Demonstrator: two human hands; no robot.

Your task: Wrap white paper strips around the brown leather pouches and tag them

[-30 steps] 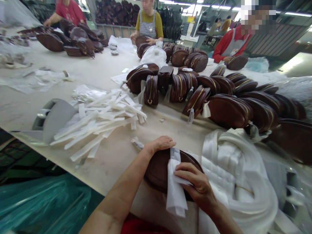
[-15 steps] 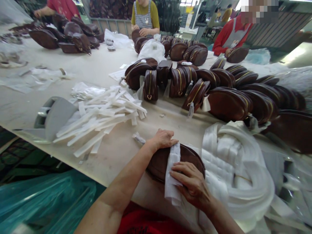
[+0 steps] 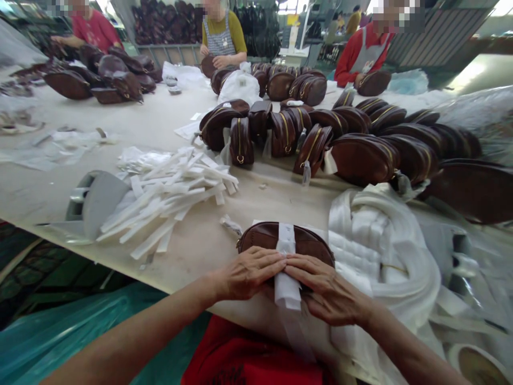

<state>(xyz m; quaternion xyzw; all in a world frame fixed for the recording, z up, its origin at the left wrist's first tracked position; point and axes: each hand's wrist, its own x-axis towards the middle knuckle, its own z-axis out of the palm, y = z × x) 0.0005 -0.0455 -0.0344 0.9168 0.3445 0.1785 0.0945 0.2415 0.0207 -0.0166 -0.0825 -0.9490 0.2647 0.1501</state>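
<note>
Brown leather shows on both sides of a white strip laid across the small oval bag, which sits on the table close to its near edge. The left hand and right hand lie over the bag's near side, fingers flattened and fingertips meeting on the strip; its lower end hangs toward the red clothing.

Bare table lies beyond the bag, up to the row of brown bags, and on the left as far as the pile of loose white strips. On the right, the bundled white material crowds the bag, leaving little room.

Half a second ago the left hand was at the bag's far edge; now it has come down beside the right hand, and that edge is uncovered.
</note>
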